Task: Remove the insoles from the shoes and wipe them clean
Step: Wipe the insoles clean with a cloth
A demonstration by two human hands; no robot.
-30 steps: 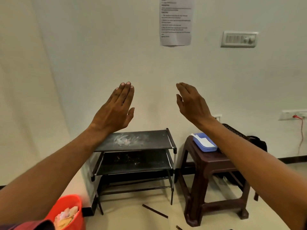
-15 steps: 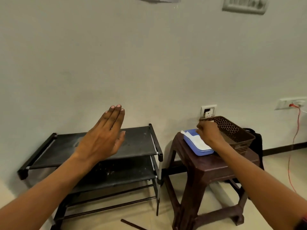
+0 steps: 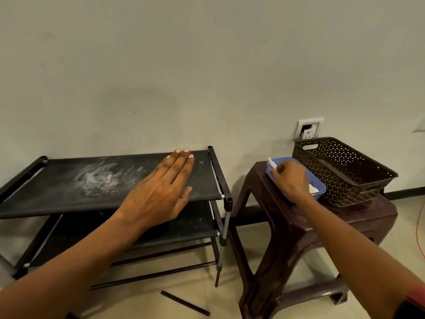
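Left hand [image 3: 161, 194] was held flat, open, empty over shoe rack [image 3: 69, 185]; right hand [image 3: 291, 178] was pinched on white wipe [image 3: 271, 162] at blue box [image 3: 319, 188] edge.

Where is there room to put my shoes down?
The top shelf of the rack is bare from its left rail to the left hand, though dusty in the middle. The stool is crowded: the blue wipes box under the right hand and the brown basket fill it.

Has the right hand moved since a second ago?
Yes. The right hand came down from mid-air before the wall onto the blue wipes box on the brown stool.
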